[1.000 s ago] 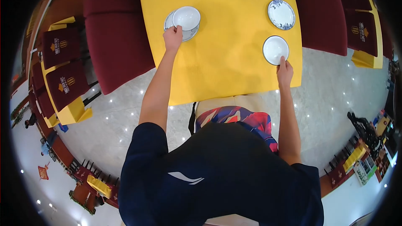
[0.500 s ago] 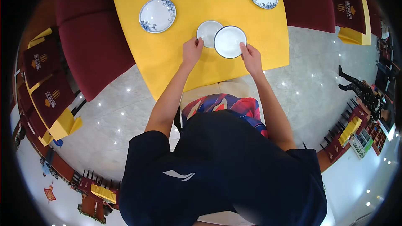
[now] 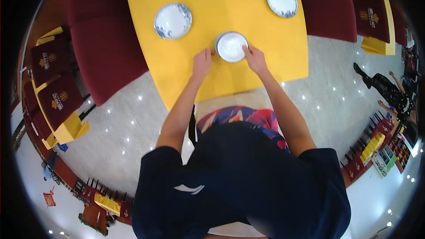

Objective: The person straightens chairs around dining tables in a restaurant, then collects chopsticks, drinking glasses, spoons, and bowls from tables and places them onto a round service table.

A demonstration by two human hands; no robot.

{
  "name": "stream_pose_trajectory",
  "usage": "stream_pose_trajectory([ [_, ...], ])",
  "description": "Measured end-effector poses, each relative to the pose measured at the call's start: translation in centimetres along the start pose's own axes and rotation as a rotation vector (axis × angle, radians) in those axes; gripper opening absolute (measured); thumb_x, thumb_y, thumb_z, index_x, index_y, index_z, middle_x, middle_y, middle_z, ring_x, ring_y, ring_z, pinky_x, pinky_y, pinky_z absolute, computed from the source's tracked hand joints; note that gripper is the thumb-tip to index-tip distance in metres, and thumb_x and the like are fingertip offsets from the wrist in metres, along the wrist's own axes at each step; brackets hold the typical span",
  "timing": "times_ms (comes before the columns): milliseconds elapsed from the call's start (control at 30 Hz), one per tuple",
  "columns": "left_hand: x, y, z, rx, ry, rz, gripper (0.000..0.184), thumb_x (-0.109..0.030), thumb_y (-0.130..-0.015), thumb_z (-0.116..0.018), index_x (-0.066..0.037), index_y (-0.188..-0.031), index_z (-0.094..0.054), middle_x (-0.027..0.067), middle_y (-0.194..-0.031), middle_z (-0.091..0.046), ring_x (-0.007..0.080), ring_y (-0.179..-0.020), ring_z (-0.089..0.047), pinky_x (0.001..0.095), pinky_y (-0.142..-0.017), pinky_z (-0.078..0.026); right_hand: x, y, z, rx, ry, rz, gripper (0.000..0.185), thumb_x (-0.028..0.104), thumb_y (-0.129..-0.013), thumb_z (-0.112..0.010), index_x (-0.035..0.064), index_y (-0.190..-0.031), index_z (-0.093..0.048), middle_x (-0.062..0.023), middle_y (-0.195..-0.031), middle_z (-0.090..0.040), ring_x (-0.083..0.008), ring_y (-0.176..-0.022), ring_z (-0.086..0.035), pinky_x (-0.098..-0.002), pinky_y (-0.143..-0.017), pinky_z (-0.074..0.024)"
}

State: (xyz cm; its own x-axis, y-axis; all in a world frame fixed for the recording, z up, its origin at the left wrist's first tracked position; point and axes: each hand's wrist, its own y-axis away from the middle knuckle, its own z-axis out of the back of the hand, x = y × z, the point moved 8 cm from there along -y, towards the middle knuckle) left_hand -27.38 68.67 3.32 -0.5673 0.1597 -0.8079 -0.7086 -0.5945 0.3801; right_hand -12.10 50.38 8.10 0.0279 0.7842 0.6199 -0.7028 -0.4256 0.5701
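Note:
Two white bowls (image 3: 231,47) are stacked, one inside the other, near the front of the yellow-covered table (image 3: 248,73). My right hand (image 3: 256,60) pinches the right rim of the stack. My left hand (image 3: 202,64) is just left of the stack, apart from it, its fingers close together with nothing visible in them. A white plate with blue floral edging (image 3: 173,21) lies at the left of the table, and a similar plate (image 3: 282,1) lies at the right.
Dark red seats stand along the left (image 3: 106,40) and right (image 3: 327,6) table sides. Another person (image 3: 385,88) is on the far right. Chairs with yellow cloths (image 3: 73,130) are at the far left.
Both hands came together from the two sides, each with a bowl. The right bowl now sits in the left one, and my left hand has let go. The plates are uncovered.

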Motion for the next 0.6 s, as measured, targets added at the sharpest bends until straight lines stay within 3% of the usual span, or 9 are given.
stream_pose_trajectory([
  [100,2.1,0.7,1.1,-0.046,0.029,0.111,0.056,-0.040,-0.101,-0.036,0.003,-0.080,-0.066,0.0155,-0.068,-0.063,0.0307,-0.068,-0.062,0.0408,-0.069,-0.048,0.2,-1.2,-0.8,-0.062,0.073,0.164,0.053,0.047,-0.096,-0.046,-0.0028,-0.088,-0.063,-0.0255,-0.079,-0.062,-0.0427,-0.076,-0.060,-0.0457,-0.067,-0.0463],
  [133,1.9,1.1,1.6,-0.041,0.036,0.114,0.054,-0.039,-0.101,-0.038,0.003,-0.079,-0.065,0.0153,-0.067,-0.062,0.0280,-0.066,-0.062,0.0398,-0.066,-0.047,0.8,-0.9,-0.8,-0.037,0.067,0.146,0.050,0.044,-0.095,-0.050,-0.0043,-0.087,-0.062,-0.0228,-0.075,-0.061,-0.0348,-0.068,-0.059,-0.0408,-0.064,-0.0454],
  [300,0.2,1.7,4.3,-0.053,0.174,0.156,0.046,-0.032,-0.101,-0.042,0.002,-0.078,-0.064,0.0105,-0.061,-0.058,0.0185,-0.056,-0.057,0.0338,-0.058,-0.046,1.2,-0.9,-0.7,0.008,0.083,0.069,0.048,0.042,-0.095,-0.052,-0.0030,-0.082,-0.062,-0.0234,-0.070,-0.060,-0.0354,-0.064,-0.058,-0.0413,-0.062,-0.0455],
  [400,-0.8,-2.1,7.3,-0.141,0.212,0.098,0.044,-0.032,-0.101,-0.043,0.001,-0.079,-0.063,0.0074,-0.061,-0.058,0.0137,-0.052,-0.052,0.0302,-0.053,-0.043,1.6,-1.1,-0.1,0.062,0.218,0.060,0.053,0.044,-0.095,-0.048,-0.0030,-0.077,-0.062,-0.0250,-0.074,-0.062,-0.0418,-0.071,-0.061,-0.0475,-0.064,-0.0474],
  [467,-2.1,-5.8,9.7,-0.192,0.403,0.095,0.045,-0.034,-0.102,-0.044,0.001,-0.079,-0.063,0.0041,-0.061,-0.058,0.0073,-0.046,-0.048,0.0241,-0.044,-0.037,1.0,-1.9,-0.8,0.075,0.294,0.106,0.054,0.045,-0.096,-0.048,-0.0027,-0.076,-0.063,-0.0251,-0.074,-0.062,-0.0421,-0.071,-0.061,-0.0480,-0.065,-0.0480],
  [567,-3.2,-13.9,13.4,-0.162,0.539,0.104,0.048,-0.035,-0.102,-0.041,0.001,-0.081,-0.063,0.0066,-0.064,-0.061,0.0101,-0.047,-0.052,0.0257,-0.044,-0.041,-0.2,-2.4,-1.4,0.090,0.389,0.119,0.056,0.047,-0.095,-0.047,-0.0019,-0.074,-0.064,-0.0251,-0.073,-0.063,-0.0423,-0.072,-0.062,-0.0488,-0.066,-0.0491],
  [600,-4.5,-16.3,15.1,-0.214,0.545,0.023,0.047,-0.037,-0.102,-0.040,0.001,-0.085,-0.063,0.0073,-0.065,-0.062,0.0112,-0.047,-0.053,0.0260,-0.043,-0.042,-0.4,-2.5,-1.7,0.098,0.394,0.094,0.057,0.049,-0.095,-0.047,-0.0016,-0.074,-0.064,-0.0251,-0.073,-0.063,-0.0422,-0.073,-0.063,-0.0490,-0.067,-0.0497],
])
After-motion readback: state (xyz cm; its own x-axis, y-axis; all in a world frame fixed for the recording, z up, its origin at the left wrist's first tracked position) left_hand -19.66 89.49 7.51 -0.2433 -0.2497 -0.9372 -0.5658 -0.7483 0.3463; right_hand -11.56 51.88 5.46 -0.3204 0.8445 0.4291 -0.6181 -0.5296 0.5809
